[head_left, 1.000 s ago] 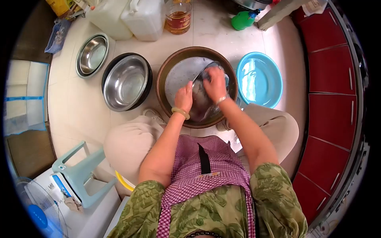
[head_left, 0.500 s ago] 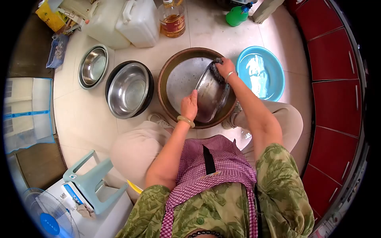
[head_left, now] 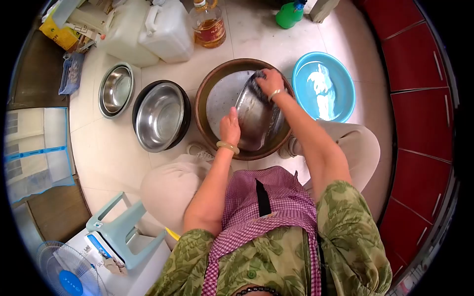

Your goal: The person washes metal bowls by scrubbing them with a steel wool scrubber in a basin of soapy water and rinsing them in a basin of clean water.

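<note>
A metal pan (head_left: 256, 116) with brown stains leans tilted inside a large brown-rimmed basin (head_left: 205, 84). My left hand (head_left: 230, 127) grips the pan by its left edge, with the thumb side up. Near the pan's upper edge, my right hand (head_left: 270, 81) is closed on a dark scouring pad (head_left: 256, 83) and presses it to the metal. The basin's bottom shows grey at the left of the pan. My fingertips are partly hidden on both hands.
Right of the basin is a blue tub (head_left: 345, 96) of water. Steel bowls (head_left: 160, 116) and smaller bowls (head_left: 117, 89) stand left. Behind are white jugs (head_left: 170, 37), an amber bottle (head_left: 210, 29) and a green sprayer (head_left: 289, 16). A stool (head_left: 116, 229) is lower left.
My right hand has moved with the pad along the pan, out to its upper right edge and then back leftward. My left hand stays at the left edge. The view has shifted.
</note>
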`<control>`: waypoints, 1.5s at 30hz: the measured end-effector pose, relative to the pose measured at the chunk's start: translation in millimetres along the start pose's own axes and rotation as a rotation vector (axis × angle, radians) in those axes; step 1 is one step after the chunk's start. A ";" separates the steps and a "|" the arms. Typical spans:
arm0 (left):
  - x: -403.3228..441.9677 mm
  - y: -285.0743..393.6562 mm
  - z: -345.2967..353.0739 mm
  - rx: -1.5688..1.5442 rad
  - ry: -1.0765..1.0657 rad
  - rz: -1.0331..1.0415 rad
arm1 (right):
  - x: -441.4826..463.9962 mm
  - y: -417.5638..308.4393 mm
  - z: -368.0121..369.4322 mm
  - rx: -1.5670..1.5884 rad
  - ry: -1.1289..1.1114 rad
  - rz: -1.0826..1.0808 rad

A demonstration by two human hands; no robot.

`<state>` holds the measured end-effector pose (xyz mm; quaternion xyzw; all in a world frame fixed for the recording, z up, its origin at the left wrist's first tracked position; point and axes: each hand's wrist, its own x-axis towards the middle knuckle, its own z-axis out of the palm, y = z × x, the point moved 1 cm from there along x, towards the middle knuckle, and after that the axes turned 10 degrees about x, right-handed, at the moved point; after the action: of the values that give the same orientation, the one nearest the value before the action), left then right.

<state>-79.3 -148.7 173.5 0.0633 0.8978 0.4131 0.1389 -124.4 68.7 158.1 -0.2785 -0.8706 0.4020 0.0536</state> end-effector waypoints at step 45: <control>19.2 -4.4 -7.2 0.037 -0.007 -0.028 | -97.1 -51.9 -11.3 0.227 -0.202 -0.689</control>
<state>-99.8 -152.4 170.8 0.0545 0.9056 0.3943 0.1466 -62.3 -2.1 216.2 0.0797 -0.8641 0.4797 0.1300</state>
